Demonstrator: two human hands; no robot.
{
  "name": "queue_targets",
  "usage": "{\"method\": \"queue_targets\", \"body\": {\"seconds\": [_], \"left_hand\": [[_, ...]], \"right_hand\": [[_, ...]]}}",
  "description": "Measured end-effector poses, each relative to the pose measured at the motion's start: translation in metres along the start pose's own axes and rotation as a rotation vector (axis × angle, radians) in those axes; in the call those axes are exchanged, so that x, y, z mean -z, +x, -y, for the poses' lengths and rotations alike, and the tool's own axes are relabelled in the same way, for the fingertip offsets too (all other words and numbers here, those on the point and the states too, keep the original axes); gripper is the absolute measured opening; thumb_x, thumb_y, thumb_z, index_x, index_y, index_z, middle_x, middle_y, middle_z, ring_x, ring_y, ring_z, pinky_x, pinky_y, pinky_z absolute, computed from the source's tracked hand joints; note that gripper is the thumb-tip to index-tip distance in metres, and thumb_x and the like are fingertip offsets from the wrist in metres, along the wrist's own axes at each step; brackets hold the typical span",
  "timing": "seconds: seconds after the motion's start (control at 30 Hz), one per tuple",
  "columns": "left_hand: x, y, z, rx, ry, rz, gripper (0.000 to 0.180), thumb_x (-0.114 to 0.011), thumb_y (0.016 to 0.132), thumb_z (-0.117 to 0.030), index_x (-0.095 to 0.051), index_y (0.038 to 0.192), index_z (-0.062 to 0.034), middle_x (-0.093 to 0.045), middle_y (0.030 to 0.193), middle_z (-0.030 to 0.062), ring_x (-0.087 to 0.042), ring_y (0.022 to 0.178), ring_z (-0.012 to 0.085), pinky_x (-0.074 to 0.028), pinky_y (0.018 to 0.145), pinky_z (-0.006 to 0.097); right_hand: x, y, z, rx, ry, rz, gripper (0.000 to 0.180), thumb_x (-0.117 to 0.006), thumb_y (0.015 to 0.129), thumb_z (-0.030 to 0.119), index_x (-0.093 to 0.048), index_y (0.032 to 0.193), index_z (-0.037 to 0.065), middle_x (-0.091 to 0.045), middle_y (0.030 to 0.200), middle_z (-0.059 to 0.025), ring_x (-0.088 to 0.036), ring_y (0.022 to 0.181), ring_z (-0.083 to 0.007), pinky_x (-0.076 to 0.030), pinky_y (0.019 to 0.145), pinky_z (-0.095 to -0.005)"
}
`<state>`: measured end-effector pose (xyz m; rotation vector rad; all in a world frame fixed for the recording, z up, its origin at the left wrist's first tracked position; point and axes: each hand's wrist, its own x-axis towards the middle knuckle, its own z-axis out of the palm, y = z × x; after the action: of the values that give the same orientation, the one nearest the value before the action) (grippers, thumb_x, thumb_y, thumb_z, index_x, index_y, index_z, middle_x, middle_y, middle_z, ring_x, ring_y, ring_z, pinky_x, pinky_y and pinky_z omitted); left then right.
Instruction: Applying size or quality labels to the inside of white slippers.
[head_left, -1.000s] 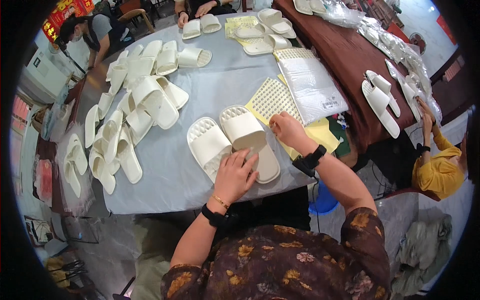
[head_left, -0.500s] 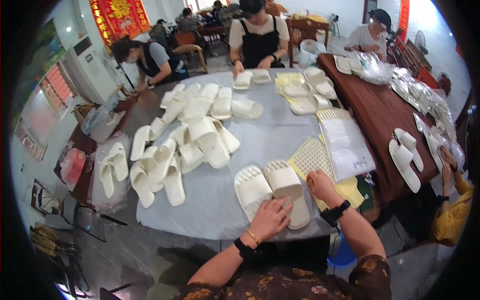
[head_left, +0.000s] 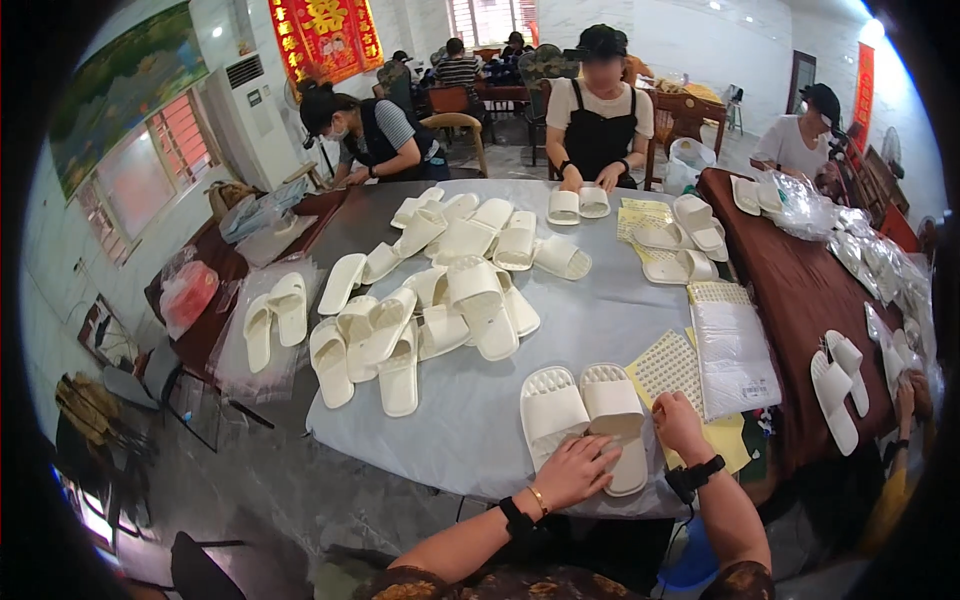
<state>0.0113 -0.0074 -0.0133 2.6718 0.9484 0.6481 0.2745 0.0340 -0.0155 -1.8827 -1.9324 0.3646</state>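
Right at the table edge (head_left: 470, 475), both hands seemingly press paired slippers (head_left: 585, 420)

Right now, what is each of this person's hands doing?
Left hand: open, fingers spread, resting on the heel end of the white slippers.
Right hand: loosely curled beside the right slipper, on the yellow sticker sheet; no clear grip.

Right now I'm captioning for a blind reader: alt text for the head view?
Two hands, left hand and right hand, rest on a pair of white slippers at the edge of a grey table. More slippers are piled beyond, where other people work.
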Motion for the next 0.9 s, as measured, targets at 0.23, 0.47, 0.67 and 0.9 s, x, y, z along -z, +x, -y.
{"method": "queue_targets", "body": {"seconds": [0.23, 0.47, 0.67, 0.9], "left_hand": [[-0.002, 0.001, 0.003, -0.004, 0.000, -0.010, 0.044, -0.057, 0.093, -0.034, -0.052, 0.132, -0.0146, -0.049, 0.137, 0.0081, -0.046, 0.127, 0.0251, -0.035, 0.107, 0.043], [-0.006, -0.004, 0.007, 0.010, -0.021, -0.029, 0.045, -0.059, 0.091, -0.032, -0.053, 0.132, -0.0138, -0.049, 0.138, 0.0094, -0.046, 0.127, 0.0255, -0.035, 0.107, 0.042], [-0.008, -0.005, 0.003, 0.013, -0.046, -0.071, 0.045, -0.059, 0.091, -0.033, -0.054, 0.131, -0.0123, -0.049, 0.137, 0.0105, -0.046, 0.127, 0.0272, -0.034, 0.108, 0.043], [-0.018, 0.000, 0.004, -0.052, -0.048, -0.078, 0.046, -0.061, 0.088, -0.031, -0.055, 0.129, -0.0112, -0.051, 0.132, 0.0119, -0.049, 0.123, 0.0287, -0.036, 0.107, 0.044]], "right_hand": [[-0.005, 0.002, -0.002, 0.013, 0.010, -0.050, 0.009, -0.063, 0.083, 0.007, -0.061, 0.091, 0.007, -0.058, 0.092, -0.0155, -0.058, 0.089, -0.0372, -0.049, 0.077, -0.0450], [-0.004, 0.002, 0.006, -0.010, -0.007, -0.033, 0.012, -0.062, 0.081, 0.005, -0.060, 0.093, 0.005, -0.058, 0.092, -0.0178, -0.058, 0.086, -0.0379, -0.049, 0.074, -0.0459], [-0.012, -0.001, -0.009, 0.024, 0.019, -0.091, 0.007, -0.061, 0.087, 0.011, -0.058, 0.092, 0.008, -0.057, 0.096, -0.0156, -0.058, 0.091, -0.0386, -0.049, 0.077, -0.0474], [-0.010, -0.008, -0.036, 0.098, 0.112, -0.089, 0.013, -0.062, 0.078, 0.000, -0.055, 0.089, 0.002, -0.056, 0.093, -0.0179, -0.056, 0.083, -0.0368, -0.047, 0.072, -0.0442]]}}
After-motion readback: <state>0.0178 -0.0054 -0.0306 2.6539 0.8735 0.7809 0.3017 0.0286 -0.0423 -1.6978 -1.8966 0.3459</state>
